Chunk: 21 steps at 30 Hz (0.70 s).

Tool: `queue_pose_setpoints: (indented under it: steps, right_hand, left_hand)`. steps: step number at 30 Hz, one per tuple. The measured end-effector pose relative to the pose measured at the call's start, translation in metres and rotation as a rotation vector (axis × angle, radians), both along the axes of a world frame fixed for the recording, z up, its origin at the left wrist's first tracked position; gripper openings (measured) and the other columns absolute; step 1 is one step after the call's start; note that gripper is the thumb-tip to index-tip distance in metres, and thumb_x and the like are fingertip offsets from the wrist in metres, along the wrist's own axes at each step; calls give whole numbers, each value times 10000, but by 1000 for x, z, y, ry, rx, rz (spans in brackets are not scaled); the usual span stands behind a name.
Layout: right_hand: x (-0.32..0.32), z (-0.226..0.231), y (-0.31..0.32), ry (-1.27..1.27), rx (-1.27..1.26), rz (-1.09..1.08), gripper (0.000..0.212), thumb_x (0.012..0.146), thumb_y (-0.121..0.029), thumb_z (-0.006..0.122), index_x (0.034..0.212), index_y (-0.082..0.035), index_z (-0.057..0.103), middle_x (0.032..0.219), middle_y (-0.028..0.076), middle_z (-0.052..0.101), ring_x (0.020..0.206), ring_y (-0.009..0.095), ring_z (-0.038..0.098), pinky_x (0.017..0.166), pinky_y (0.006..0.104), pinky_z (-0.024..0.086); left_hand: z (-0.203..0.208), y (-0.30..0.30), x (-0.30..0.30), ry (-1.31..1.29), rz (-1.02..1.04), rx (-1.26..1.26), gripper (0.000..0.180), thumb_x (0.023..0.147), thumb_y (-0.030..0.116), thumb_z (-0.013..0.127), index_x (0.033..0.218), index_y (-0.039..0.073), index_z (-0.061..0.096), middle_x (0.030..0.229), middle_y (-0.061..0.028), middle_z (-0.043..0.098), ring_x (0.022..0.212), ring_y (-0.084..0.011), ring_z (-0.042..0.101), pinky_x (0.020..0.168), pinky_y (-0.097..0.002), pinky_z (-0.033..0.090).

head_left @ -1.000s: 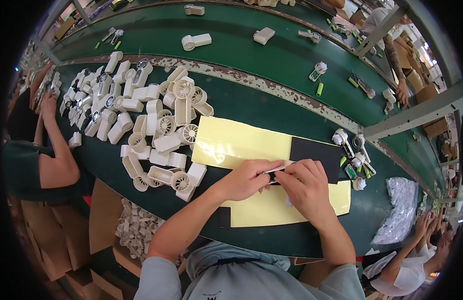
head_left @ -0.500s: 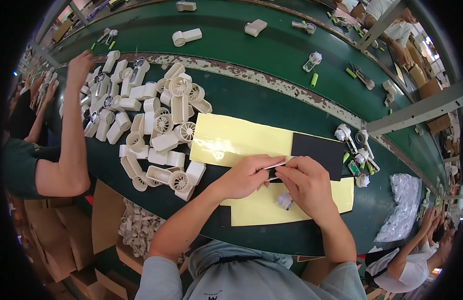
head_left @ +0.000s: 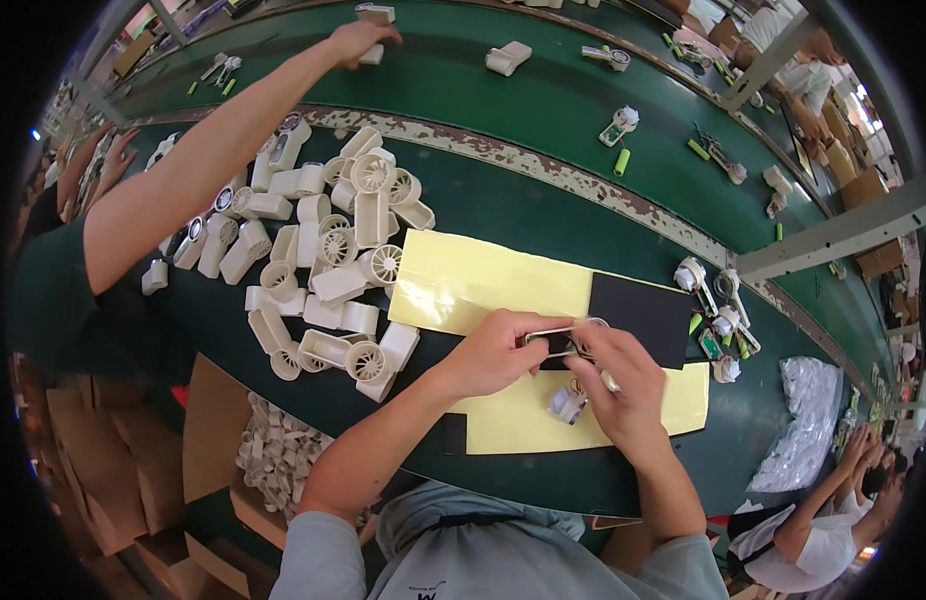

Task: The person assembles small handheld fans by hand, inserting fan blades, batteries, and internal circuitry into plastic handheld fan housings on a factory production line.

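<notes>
head view: one left hand (head_left: 495, 355), fingers and thumb closed around the near end of a pale, hollow housing (head_left: 557, 340); one right hand (head_left: 625, 385), fingers bent narrowly at the housing's rounded far end, partly blurred, so whether it pinched the rim or only touched it could not be told. the housing, one item, was held between the two hands, above the black panel and the yellow sheets. one white-wrapped part (head_left: 566, 403), just below the hands, over the lower yellow sheet (head_left: 513, 425). one upper yellow sheet (head_left: 493, 285), glossy, with a black panel (head_left: 638, 318) at its right end. one heap of white housings (head_left: 371, 172), some with spoked round ends, left of the sheets. one cluster of wired assemblies (head_left: 725, 320) with green cells, right of the black panel. one clear plastic bag (head_left: 798, 420), crumpled, farther right on the green bench (head_left: 503, 205). one co-worker's arm (head_left: 203, 195), stretched from the left over the heap, its hand at a white piece on the green belt (head_left: 453, 80). one carton (head_left: 211, 430), brown, below the bench edge, beside small pale parts.
</notes>
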State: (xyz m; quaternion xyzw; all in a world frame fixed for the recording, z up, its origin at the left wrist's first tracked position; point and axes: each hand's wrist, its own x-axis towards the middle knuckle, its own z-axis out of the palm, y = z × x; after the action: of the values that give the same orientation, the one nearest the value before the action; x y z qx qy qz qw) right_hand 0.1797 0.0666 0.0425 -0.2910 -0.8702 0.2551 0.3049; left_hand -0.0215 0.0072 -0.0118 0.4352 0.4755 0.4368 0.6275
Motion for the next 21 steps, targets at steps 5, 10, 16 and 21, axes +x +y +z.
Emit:
queue_pose_setpoints:
  steps: [5, 10, 16, 21]
  right_hand:
    - [33, -3, -43, 64, -154, -188, 972, 720, -216, 946, 1491, 16, 401, 1381, 233, 453, 1218, 343, 531, 965, 410, 500]
    - [17, -44, -59, 77, -371, -293, 735, 825, -68, 844, 1413, 24, 414, 1374, 207, 487, 1231, 319, 527, 917, 398, 492]
    - [16, -42, -55, 70, -281, -259, 630, 886, -109, 817, 1370, 40, 443, 1170, 197, 631, 1044, 288, 658, 889, 382, 533]
    - [41, -25, -48, 65, -142, -316, 561, 897, -2, 741, 1401, 43, 499, 1206, 190, 621, 1027, 239, 671, 866, 317, 545]
  left_hand:
    - [9, 3, 1, -135, 68, -15, 504, 992, 30, 466, 1485, 59, 565, 802, -30, 643, 697, -84, 580, 650, -247, 505]
    - [18, -2, 3, -302, 40, 38, 504, 1033, 51, 454, 1536, 21, 481, 957, -81, 684, 762, -113, 609, 683, -275, 527]
    - [18, -9, 3, -636, -64, -22, 498, 1025, 24, 471, 1521, 51, 512, 929, -74, 691, 750, -98, 619, 684, -267, 544]
    - [25, -8, -1, -381, 49, 69, 490, 1008, 6, 466, 1479, 78, 577, 864, -60, 672, 732, -112, 642, 647, -261, 541]
